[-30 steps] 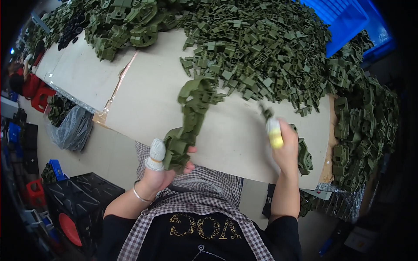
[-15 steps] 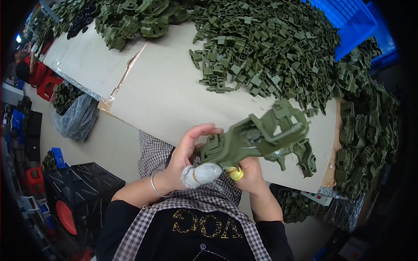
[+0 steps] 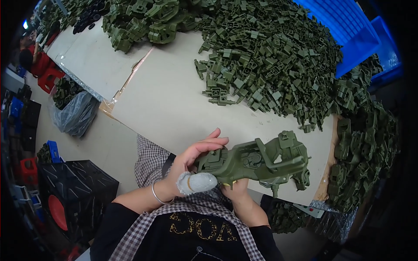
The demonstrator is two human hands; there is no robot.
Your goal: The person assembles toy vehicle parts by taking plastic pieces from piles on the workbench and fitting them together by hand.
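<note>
A large olive-green moulded plastic part (image 3: pixel 261 163) is held sideways close to my chest, over the near table edge. My left hand (image 3: pixel 193 163) grips its left end, fingers over the top, with a grey cloth wrap on the thumb. My right hand (image 3: pixel 235 191) holds the same part from below, mostly hidden beneath it. A big heap of small green plastic pieces (image 3: pixel 270 65) lies on the table beyond the hands.
The pale work table (image 3: pixel 165 100) runs diagonally. More large green parts (image 3: pixel 143 21) pile at the far end and along the right side (image 3: pixel 361 152). Blue crates (image 3: pixel 357 35) stand at upper right. A grey bag (image 3: pixel 74 115) and dark bins sit on the floor at left.
A second ago my hands were apart, the left holding the hanging green part. They have come together near my chest and now both hold the part turned sideways.
</note>
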